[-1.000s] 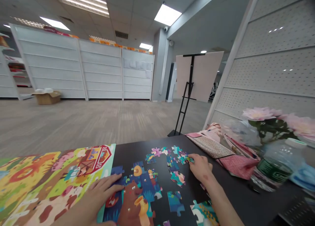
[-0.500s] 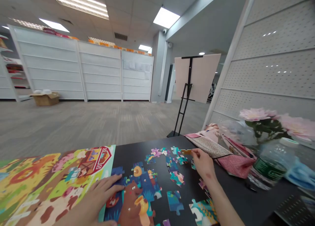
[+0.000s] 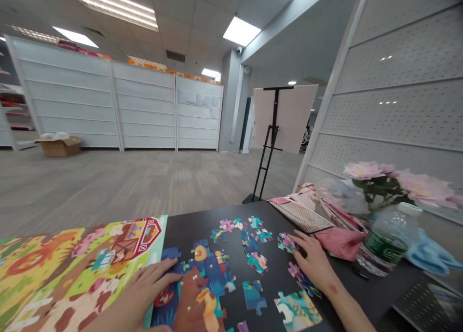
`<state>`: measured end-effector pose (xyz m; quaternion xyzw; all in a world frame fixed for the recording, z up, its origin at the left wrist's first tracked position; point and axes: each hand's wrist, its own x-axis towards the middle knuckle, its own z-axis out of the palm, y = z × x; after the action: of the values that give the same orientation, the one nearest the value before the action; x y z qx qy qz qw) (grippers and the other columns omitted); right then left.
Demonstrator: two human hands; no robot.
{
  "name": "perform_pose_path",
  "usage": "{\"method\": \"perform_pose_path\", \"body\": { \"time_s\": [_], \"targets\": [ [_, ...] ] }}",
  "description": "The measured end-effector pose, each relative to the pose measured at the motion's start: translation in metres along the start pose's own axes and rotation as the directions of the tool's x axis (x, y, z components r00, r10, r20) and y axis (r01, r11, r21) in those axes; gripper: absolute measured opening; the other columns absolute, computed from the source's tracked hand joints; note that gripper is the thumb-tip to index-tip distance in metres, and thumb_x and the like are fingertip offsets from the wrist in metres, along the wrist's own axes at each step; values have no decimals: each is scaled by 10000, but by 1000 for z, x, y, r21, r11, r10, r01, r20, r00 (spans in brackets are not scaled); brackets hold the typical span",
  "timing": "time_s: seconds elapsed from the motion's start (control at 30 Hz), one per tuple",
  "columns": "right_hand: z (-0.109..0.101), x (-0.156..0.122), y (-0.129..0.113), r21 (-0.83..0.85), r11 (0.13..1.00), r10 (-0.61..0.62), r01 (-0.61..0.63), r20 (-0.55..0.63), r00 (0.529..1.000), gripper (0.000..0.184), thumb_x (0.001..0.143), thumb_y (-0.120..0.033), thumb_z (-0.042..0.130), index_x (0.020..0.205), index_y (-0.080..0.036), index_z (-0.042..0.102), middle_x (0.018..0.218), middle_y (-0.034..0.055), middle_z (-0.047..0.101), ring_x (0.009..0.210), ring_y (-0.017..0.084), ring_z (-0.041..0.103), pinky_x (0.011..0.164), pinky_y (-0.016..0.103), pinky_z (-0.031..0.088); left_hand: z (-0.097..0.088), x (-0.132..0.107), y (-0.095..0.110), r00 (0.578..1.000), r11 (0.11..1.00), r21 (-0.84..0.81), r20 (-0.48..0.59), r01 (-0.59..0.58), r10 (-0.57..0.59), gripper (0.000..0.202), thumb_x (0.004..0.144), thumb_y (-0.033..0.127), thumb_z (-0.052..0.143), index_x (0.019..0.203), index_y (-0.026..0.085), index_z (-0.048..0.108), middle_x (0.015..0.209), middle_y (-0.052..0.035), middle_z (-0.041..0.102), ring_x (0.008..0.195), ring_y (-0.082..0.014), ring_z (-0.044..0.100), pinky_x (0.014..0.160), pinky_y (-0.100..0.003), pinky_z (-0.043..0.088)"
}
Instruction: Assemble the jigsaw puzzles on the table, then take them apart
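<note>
My left hand (image 3: 144, 293) lies flat with its fingers apart, across the edge of the farm picture sheet (image 3: 97, 274) and the partly joined jigsaw with a brown bear (image 3: 191, 293). My right hand (image 3: 313, 259) rests low over the table, fingers stretched out and loosely spread. Its fingertips are beside a purple and teal puzzle piece (image 3: 287, 242); whether they touch it I cannot tell. Below that hand lie more pieces, a purple one (image 3: 295, 270) and a teal one with yellow leaves (image 3: 300, 310). Anything under the palm is hidden.
Several loose pieces, among them a blue one (image 3: 254, 296), lie on the black table (image 3: 206, 221). To the right are a pink pouch (image 3: 336, 238), a water bottle (image 3: 387, 240), pink flowers (image 3: 372, 172) and a blue cloth (image 3: 432, 255). An easel (image 3: 269, 144) stands beyond.
My right hand has moved slightly right and down, and its pinch has opened. The brownish piece at its fingertips no longer shows, while the purple and teal piece is uncovered. My left hand stays put.
</note>
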<state>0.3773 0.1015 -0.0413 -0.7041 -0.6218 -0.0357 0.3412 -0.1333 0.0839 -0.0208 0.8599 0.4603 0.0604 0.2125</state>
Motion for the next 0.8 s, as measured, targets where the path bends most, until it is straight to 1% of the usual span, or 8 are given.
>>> {"method": "perform_pose_path", "body": {
  "time_s": [0.07,0.17,0.3,0.43,0.5,0.67,0.73,0.8],
  "targets": [
    [5,-1,-1,16,1000,10,-10,24,1000,406,713,-385,540,1009,-253,784,1178,72,761,1126,324,650,1025,470,458,3,1,-4,1000,1000,6,-3,-16,16,761,823,725,672,1486,399,490,1658,-50,251,1496,-437,230,1182,-635,254],
    [4,-1,2,53,997,47,-49,32,998,373,785,-446,521,987,-247,764,1054,66,790,1005,302,703,929,419,516,7,1,-11,999,999,21,-15,-40,41,768,829,753,643,1494,409,473,1656,-44,253,1491,-438,242,1174,-641,268],
    [-3,-2,11,90,982,168,-165,-31,985,442,866,-530,439,1006,-221,722,996,101,795,854,296,741,792,395,548,12,0,-17,994,996,42,-69,-84,87,730,852,730,637,1493,423,469,1650,-31,271,1483,-430,273,1157,-637,305],
    [-7,-1,19,131,963,248,-235,-97,964,468,829,-566,479,985,-190,711,970,138,794,912,350,739,813,432,540,15,-1,-20,989,995,48,-107,-92,97,730,835,709,676,1479,422,490,1640,-32,296,1466,-432,313,1142,-626,343],
    [-7,-1,17,174,959,240,-225,-74,968,467,818,-574,500,959,-187,720,962,131,799,938,344,739,821,414,549,16,-2,-21,988,994,50,-118,-96,102,735,828,703,689,1477,420,494,1637,-35,304,1460,-433,327,1137,-623,355],
    [-6,-3,3,271,953,114,-135,92,989,396,774,-574,633,868,-218,779,919,58,814,846,267,756,764,301,577,18,-1,-23,985,993,48,-127,-108,113,719,838,690,688,1473,406,505,1637,-43,305,1461,-430,329,1136,-614,362],
    [-6,-4,1,269,953,122,-141,84,989,430,804,-589,607,921,-219,793,971,60,815,880,270,754,790,304,577,17,0,-22,986,994,39,-123,-105,109,718,836,686,694,1468,397,515,1636,-48,307,1460,-434,329,1140,-608,361],
    [-7,-4,4,235,955,179,-179,25,984,494,843,-597,549,1006,-200,792,1057,90,804,983,305,740,851,342,568,15,0,-19,988,995,26,-115,-97,100,716,835,687,695,1466,397,519,1634,-45,315,1459,-436,330,1145,-600,358]
  ]
}}
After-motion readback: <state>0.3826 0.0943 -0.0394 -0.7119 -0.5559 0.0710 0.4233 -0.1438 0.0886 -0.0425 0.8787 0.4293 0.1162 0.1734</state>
